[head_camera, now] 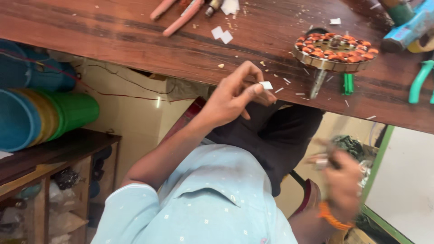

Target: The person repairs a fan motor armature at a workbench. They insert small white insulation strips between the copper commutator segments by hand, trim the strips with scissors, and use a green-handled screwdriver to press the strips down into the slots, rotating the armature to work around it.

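The left hand (233,95) pinches a small white paper piece (266,85) at the wooden bench (135,40) edge, the wound stator (334,50) at two o'clock. The right hand (341,185) is blurred low in open space; its grip cannot be told.

Workbench (135,40) spans top of frame, edge running from 9 down to 3 o'clock. Motor stator (333,50) sits on bench at 2 o'clock, its shaft toward bench edge. Paper scraps (222,34) on bench at 12, w/ tool handles (183,17) just behind them. Pliers (420,80) at 3 o'clock, right of stator. Left hand (233,97) at centre, before bench edge, pinching small paper slip (266,85) at 1 o'clock of hand. Right hand (341,183) at 4–5 o'clock, below bench, blurred. Stacked buckets (40,113) at 9 o'clock on shelf (58,156) under bench.
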A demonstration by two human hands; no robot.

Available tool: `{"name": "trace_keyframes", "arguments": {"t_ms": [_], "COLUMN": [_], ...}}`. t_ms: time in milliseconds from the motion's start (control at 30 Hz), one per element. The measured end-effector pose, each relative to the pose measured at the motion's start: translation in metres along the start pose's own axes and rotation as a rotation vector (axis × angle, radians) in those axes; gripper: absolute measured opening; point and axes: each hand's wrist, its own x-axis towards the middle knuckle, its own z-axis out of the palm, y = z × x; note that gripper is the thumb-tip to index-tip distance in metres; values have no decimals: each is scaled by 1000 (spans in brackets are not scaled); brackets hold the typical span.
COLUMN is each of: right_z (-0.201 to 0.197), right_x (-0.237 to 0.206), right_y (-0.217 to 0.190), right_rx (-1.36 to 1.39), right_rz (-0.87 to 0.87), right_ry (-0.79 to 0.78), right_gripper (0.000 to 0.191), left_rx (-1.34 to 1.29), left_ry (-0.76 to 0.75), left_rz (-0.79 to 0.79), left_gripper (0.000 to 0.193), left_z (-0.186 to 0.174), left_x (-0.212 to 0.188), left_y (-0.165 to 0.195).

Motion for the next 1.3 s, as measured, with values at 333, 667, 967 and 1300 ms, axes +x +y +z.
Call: {"name": "trace_keyframes", "arguments": {"t_ms": [333,667,967,1300], "right_z": [-105,-71,69,65], "right_x": [123,103,40,37], "right_y": [2,-21,-42,-54], "right_rx": [-88,-76,574,254], "right_rz": [-97,-334,-492,-793], "right_ry": [216,475,121,272], "right_gripper": [46,15,25,16], "left_rx": [-99,-104,166,477], "left_ry": [-22,-17,-80,-74], "left_rz": [88,-69,77,234], "left_gripper": [15,17,8,14], "left_z": [-8,8,55,55], "left_x": [-17,-9,0,-12], "left_y": [-32,-39,-49,-42]}}
